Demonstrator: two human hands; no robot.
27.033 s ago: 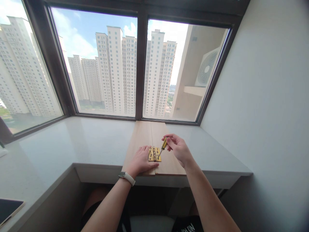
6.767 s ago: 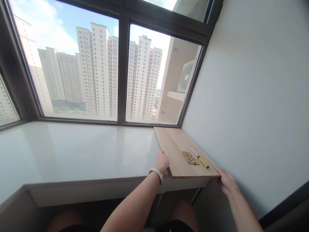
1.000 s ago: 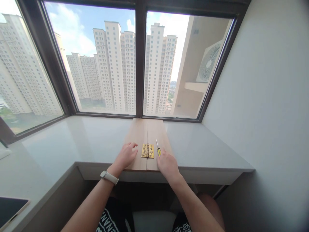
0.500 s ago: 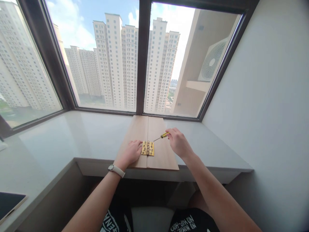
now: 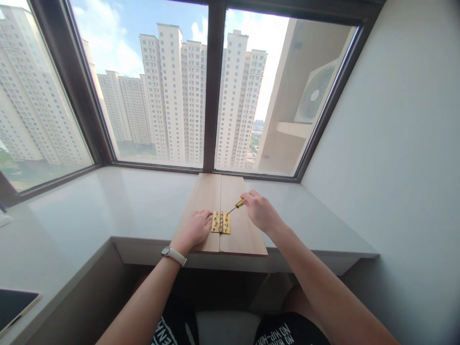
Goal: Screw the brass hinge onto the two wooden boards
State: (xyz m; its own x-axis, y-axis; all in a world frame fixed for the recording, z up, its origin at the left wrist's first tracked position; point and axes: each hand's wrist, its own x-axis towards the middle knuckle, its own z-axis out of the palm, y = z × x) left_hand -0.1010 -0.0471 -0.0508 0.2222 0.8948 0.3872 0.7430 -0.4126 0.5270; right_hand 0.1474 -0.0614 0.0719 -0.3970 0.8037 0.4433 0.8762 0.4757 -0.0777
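A brass-coloured hinge (image 5: 221, 223) lies opened flat across the seam of two pale wooden boards (image 5: 240, 242), with several screws standing in its holes. My left hand (image 5: 198, 227) rests on the left board, its fingers stretched out and the tips at the hinge's left edge. In my right hand (image 5: 261, 209) is a yellow-handled screwdriver (image 5: 238, 203), held by the handle and slanting down to the left. Its tip is at the upper right of the hinge, by a screw there; whether it sits in the screw head is too small to tell.
The boards lie on a white windowsill counter (image 5: 151, 201), reaching slightly past its front edge. A dark-framed window (image 5: 212, 96) stands behind, and a white wall (image 5: 381, 143) is at the right. A dark flat device (image 5: 16, 306) lies at the lower left.
My right hand has moved a little left and down, bringing the screwdriver's tip from just off the hinge's right leaf to its upper right screw. My left hand has stayed in place.
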